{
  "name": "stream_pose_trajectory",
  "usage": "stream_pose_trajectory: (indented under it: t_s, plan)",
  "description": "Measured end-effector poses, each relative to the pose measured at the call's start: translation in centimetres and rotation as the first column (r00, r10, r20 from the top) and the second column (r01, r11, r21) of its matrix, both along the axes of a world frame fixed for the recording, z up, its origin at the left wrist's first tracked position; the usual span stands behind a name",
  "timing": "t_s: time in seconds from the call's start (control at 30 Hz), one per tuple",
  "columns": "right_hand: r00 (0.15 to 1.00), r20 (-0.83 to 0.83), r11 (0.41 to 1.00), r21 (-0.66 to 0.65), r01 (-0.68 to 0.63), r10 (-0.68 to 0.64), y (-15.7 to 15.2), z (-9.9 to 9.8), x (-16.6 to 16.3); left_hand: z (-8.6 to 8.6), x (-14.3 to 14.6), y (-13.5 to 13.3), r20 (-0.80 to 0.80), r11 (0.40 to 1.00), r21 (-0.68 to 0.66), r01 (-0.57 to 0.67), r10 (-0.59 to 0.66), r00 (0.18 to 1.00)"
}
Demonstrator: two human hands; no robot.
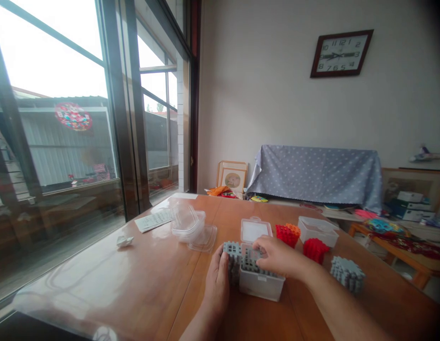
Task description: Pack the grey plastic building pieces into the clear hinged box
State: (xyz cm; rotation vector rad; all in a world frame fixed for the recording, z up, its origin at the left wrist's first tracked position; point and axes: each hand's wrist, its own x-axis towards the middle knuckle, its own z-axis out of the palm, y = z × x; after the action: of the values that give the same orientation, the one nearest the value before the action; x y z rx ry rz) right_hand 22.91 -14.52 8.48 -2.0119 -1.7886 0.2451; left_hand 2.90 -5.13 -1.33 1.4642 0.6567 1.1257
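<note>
My left hand point(217, 279) curls round the side of a stack of grey interlocking plastic tiles point(232, 249) with toothed edges. Directly to its right stands a clear plastic box point(261, 287), filled with more grey tiles point(249, 259). Over the top of that box, my right hand point(275, 255) has thumb and fingers closed at the tiles inside; the fingers partly hide what they grip. A separate stack of grey tiles point(347, 273) sits on the table to the right of my right forearm.
Red and orange tiles point(287, 235), a red stack point(315, 250) and another clear box point(317, 232) stand beyond my right hand. A lid point(256, 230) lies behind the filled box. Clear containers point(188, 225), a printed sheet point(154, 220) and crumpled plastic point(125, 242) are at left on the wooden table point(135, 293).
</note>
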Motion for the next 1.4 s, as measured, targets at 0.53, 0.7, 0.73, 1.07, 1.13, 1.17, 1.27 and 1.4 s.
stream_pose_trajectory:
  t_s: [0.53, 0.7, 0.73, 1.07, 1.13, 1.17, 1.27, 1.4]
  plan:
    - [0.999, 0.031, 0.998, 0.060, -0.016, 0.014, 0.2, -0.4, -1.3, 0.3, -0.1, -0.2, 0.011, 1.000, 0.000, 0.004, -0.004, 1.000]
    - [1.000, 0.010, 1.000, -0.012, -0.023, 0.023, 0.1, -0.1, -2.0, 0.4, -0.1, -0.2, 0.011, 1.000, -0.007, 0.000, 0.000, 1.000]
    - [1.000, 0.009, 1.000, -0.020, -0.022, 0.023, 0.1, -0.2, -2.1, 0.4, -0.1, -0.2, 0.006, 1.000, -0.012, -0.003, 0.003, 1.000]
    - [0.984, -0.158, 0.979, 0.177, 0.105, -0.077, 1.0, -0.5, -2.2, 0.4, -0.1, -0.3, 0.000, 1.000, -0.016, 0.005, -0.005, 1.000]
    - [0.979, -0.203, 0.975, 0.214, 0.059, -0.014, 1.2, 0.2, -2.9, 0.5, -0.1, -0.2, -0.002, 1.000, -0.015, 0.005, -0.005, 1.000]
    - [0.977, -0.211, 0.976, 0.217, 0.024, 0.023, 1.3, 0.5, -3.2, 0.5, -0.1, -0.2, -0.001, 1.000, -0.015, 0.005, -0.005, 1.000]
    - [0.976, -0.196, 0.982, 0.178, -0.058, 0.093, 1.8, 1.3, -4.2, 0.7, -0.1, -0.2, 0.006, 1.000, -0.031, 0.003, -0.002, 1.000]
    - [0.982, -0.142, 0.984, 0.141, -0.107, 0.127, 2.7, 1.5, -4.6, 1.1, -0.1, -0.3, 0.014, 1.000, -0.029, 0.008, -0.007, 1.000]
